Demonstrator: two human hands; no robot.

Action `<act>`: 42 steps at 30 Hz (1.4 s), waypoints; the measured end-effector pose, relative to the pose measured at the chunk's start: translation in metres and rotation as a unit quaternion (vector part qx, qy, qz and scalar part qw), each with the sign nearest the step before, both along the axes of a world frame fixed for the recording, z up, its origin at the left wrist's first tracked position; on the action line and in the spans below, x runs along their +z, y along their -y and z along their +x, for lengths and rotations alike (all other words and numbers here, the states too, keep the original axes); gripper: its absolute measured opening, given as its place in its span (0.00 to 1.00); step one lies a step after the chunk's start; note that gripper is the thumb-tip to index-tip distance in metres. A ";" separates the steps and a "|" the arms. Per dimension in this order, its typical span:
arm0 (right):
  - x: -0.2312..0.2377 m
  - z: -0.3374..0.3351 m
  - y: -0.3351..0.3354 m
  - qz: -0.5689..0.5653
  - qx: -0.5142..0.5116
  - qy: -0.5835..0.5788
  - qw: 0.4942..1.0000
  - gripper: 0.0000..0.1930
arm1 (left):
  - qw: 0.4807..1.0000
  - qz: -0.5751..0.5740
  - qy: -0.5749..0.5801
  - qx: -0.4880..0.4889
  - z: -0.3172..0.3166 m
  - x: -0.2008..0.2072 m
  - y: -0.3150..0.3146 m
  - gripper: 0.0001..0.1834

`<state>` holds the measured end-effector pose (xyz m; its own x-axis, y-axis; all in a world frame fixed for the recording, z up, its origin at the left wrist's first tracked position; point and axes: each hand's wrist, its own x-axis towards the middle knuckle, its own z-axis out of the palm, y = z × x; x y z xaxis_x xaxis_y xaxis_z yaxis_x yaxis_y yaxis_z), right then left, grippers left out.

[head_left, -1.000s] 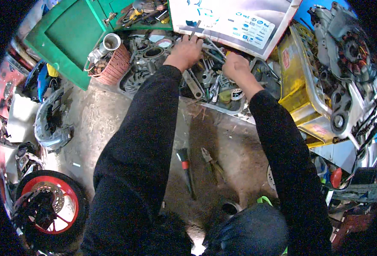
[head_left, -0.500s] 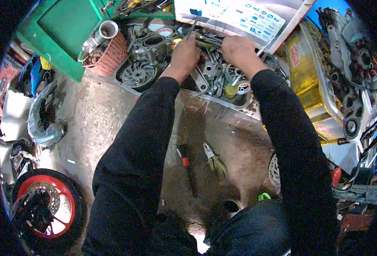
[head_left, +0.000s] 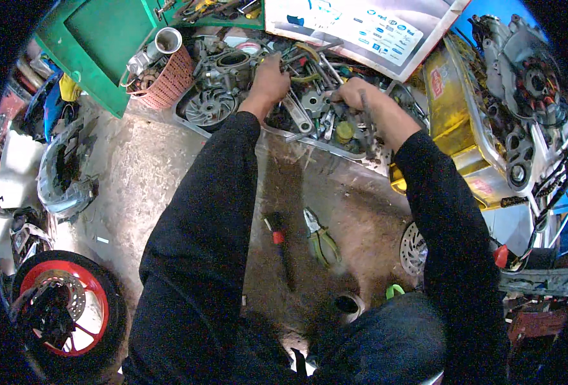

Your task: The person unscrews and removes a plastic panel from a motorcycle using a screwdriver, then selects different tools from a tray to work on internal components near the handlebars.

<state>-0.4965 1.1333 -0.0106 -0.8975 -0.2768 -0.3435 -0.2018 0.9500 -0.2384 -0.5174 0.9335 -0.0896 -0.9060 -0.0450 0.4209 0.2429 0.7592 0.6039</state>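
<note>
At the lower edge, a dark-clothed knee (head_left: 383, 337) shows beside a round, hollow metal part (head_left: 359, 307) and a bright green strip (head_left: 394, 290). A wheel with a red rim (head_left: 101, 307) and black tyre fills the lower left corner. Around the middle of the frame, the worn concrete floor (head_left: 146, 170) is pale on the left and stained brown toward the centre. A brush (head_left: 279, 237) with a red band and pliers (head_left: 324, 239) with yellow-green handles lie there, near each other but apart; a perforated disc (head_left: 413, 249) sits right of them, partly behind the sleeve.

Farther up, a grey tray (head_left: 327, 148) at upper centre holds jumbled metal parts, a finned rotor (head_left: 210, 108) at its left end. The left hand (head_left: 270, 80) reaches over the parts with bent fingers; I cannot tell whether it grips any. The right hand (head_left: 367, 99) is also curled, above the tray's right half, a slim dark bar (head_left: 367, 120) crossing it; whether it is gripped I cannot tell.

A pink basket (head_left: 168, 80) stands at upper left, a yellow crate (head_left: 454, 106) at upper right. Beyond are a green cabinet door (head_left: 101, 48) and a white printed panel (head_left: 335, 25).
</note>
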 end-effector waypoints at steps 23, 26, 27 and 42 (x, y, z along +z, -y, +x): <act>-0.108 -0.049 0.008 -0.479 -0.276 0.081 0.830 0.09 | 0.830 0.231 0.469 -0.196 0.027 0.033 -0.020 0.28; -0.134 -0.078 0.004 -0.647 -0.247 0.100 0.714 0.08 | 0.889 -0.040 0.333 -0.311 0.021 0.028 -0.023 0.18; -0.138 -0.082 0.003 -0.739 -0.232 0.097 0.625 0.07 | 0.890 -0.079 0.322 -0.312 0.020 0.024 -0.023 0.19; -0.061 -0.050 -0.008 -0.123 -0.154 -0.184 0.963 0.15 | 0.828 0.379 0.412 -0.036 0.035 0.010 -0.029 0.14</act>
<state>-0.5462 1.1412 -0.0712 -0.9984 -0.0107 0.0554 -0.0335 0.9021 -0.4303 -0.4829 0.9624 -0.0794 -0.8831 0.0531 -0.4662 -0.4608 0.0884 0.8831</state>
